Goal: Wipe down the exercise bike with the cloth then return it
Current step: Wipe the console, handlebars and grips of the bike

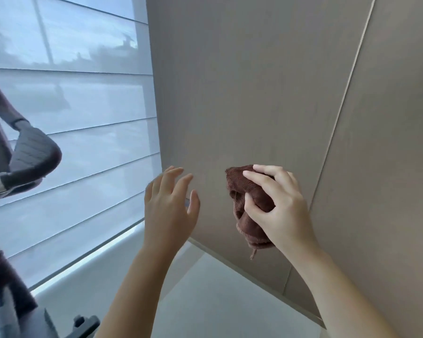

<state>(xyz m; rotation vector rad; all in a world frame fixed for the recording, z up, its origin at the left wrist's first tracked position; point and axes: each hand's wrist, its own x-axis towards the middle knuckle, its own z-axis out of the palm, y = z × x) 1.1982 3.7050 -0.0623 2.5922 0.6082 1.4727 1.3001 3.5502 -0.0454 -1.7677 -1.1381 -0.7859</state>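
**Brown cloth bunched in the right hand, bike off to the left**

Head view: the right hand (279,206) is raised in front of a beige, fine-grained wall panel (242,93), its fingers and thumb curled round a crumpled dark brown terry cloth (248,198). The cloth is bunched into a lump; its lower end hangs below the palm, and a short loose thread dangles from the bottom edge. The left hand (169,206) is lifted just beside it, apart from the cloth, its fingers spread and relaxed, grasping nothing, the back of the hand facing the camera.

At the left edge stands the dark exercise bike (17,152): a curved black ribbed handlebar grip (34,152) with a metal section beneath it, a dark maroon frame post lower down, and a grey-black base part at the bottom edge. The bike is well apart from both hands. Behind it hangs a pale translucent window blind (71,98) with horizontal bands. A white floor (217,301) meets the wall panel below the hands.
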